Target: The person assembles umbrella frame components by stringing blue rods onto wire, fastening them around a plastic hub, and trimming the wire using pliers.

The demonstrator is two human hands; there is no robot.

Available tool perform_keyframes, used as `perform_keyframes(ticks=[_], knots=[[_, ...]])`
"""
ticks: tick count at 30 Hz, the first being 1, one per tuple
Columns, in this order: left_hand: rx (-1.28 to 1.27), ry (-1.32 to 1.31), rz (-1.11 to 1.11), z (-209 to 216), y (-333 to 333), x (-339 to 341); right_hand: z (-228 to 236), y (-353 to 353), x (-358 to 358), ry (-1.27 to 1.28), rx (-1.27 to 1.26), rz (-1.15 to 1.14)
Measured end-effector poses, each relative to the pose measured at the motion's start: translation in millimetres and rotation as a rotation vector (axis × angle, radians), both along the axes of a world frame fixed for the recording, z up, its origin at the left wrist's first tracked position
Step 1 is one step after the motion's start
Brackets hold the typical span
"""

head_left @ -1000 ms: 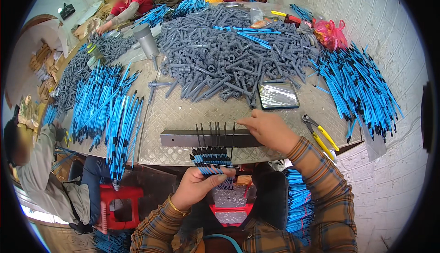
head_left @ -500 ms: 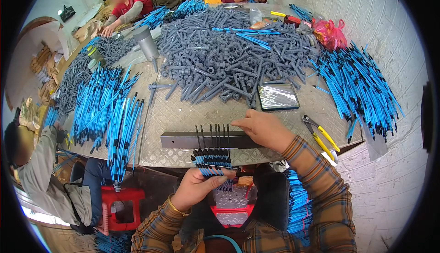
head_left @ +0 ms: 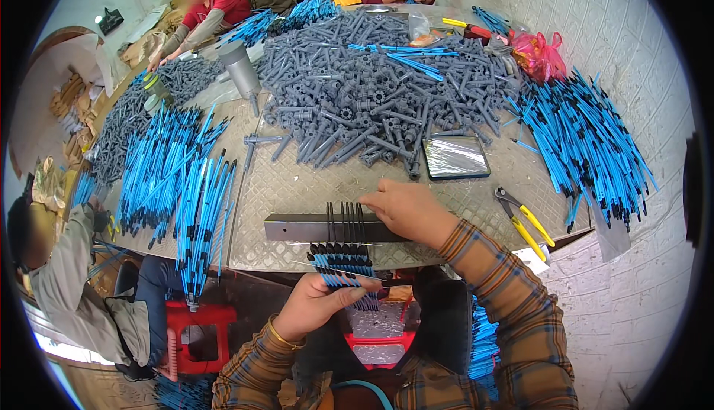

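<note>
My left hand is closed round a row of blue rods with black fittings, thumb across the front, below the table's near edge. Thin metal wires cross the row. From it, several slim black stems stand up in front of a dark metal bar lying along the table. My right hand is over the bar's right part, fingers curled together, fingertips beside the upper end of the rightmost stem. What those fingers pinch, if anything, is too small to make out.
Grey plastic parts are heaped mid-table. Blue rods lie left, and more rods right. A tray of thin wires and yellow-handled pliers are near my right hand. A co-worker sits left; others work beyond the heap.
My right hand has moved left, its fingertips now nearer the stems. The black stems stand closer together. My left hand keeps its hold on the blue rods.
</note>
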State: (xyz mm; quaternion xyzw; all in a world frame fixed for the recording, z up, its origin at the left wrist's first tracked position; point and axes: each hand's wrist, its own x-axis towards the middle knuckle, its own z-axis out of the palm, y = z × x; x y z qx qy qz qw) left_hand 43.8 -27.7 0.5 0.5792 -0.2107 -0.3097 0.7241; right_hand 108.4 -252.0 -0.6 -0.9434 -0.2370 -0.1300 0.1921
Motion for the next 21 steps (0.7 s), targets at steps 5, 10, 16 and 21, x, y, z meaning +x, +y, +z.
perform_keyframes(ticks=[5, 10, 16, 21], knots=[[-0.001, 0.012, -0.059, 2.3, 6.0, 3.8, -0.3, 8.0, 4.0, -0.001, -0.001, 0.028], [0.002, 0.065, -0.103, 9.3, 11.3, 9.7, 2.1, 12.9, 7.2, 0.056, -0.022, 0.011], [0.042, 0.077, -0.161, 12.2, 20.5, 19.1, -2.0, 18.2, 16.4, 0.063, 0.035, 0.09], [0.024, 0.099, -0.18, 11.1, 24.0, 22.4, -16.0, 32.8, 26.9, 0.101, 0.216, 0.118]])
